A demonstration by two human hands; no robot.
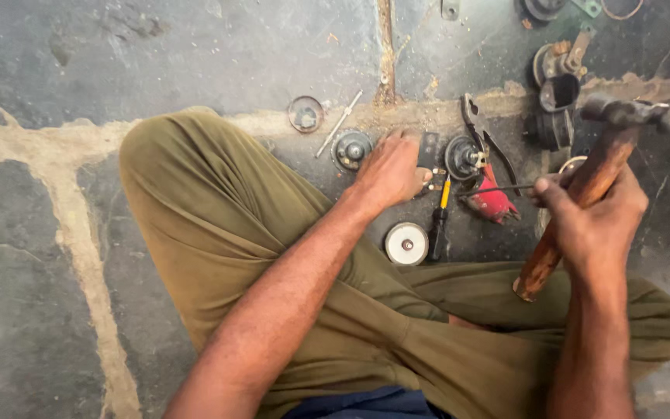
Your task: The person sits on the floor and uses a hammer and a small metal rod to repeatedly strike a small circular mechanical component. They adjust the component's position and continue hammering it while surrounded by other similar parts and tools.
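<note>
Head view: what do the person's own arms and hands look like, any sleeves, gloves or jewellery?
Both forearms are bare, with no sleeves in view. The left hand and right hand wear no gloves, and no rings, watch or wristbands show. Olive-green trousers cover the legs beneath the arms.

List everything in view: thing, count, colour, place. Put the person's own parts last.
hammer: one, dark head and brown wooden handle, raised at right in the right hand
thin rod: one, dark, pinched by the right fingers
pliers: one, red handles, on the floor between the hands
screwdriver: one, yellow and black, below the left hand
white disc: one, near the knee
round metal parts: several, dark grey, along the floor crack
metal pin: one, silver, above the left hand
stone floor: grey, cracked
trousers: olive, legs folded
left hand: pressing on the floor parts
right hand: grip closed on the hammer handle
</note>
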